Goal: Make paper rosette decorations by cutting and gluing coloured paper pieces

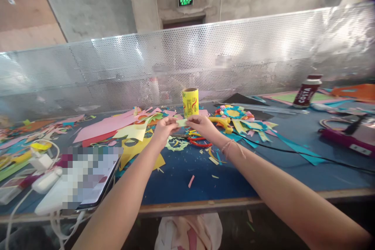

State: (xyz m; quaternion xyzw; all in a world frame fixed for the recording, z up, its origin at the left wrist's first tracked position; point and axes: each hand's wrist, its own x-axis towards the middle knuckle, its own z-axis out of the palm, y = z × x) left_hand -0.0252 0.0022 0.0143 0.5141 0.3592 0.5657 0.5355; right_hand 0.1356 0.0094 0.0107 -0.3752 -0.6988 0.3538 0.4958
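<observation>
Both my hands meet above the middle of the blue table (205, 179), pinching a small pale green paper piece (181, 122) between them. My left hand (164, 127) grips its left end with closed fingers. My right hand (202, 125) grips the right end the same way. Just beyond them stands a yellow roll (190, 102). Under the hands lie red-handled scissors (199, 141) and a pale green cut-out ring (176, 145).
Coloured paper sheets and scraps (117, 129) litter the table. A tablet (88, 175) and white chargers with cables (43, 164) lie front left. A yellow glue gun (221, 122), a black cable (293, 151) and a dark bottle (307, 90) sit to the right. A perforated metal screen (187, 66) backs the table.
</observation>
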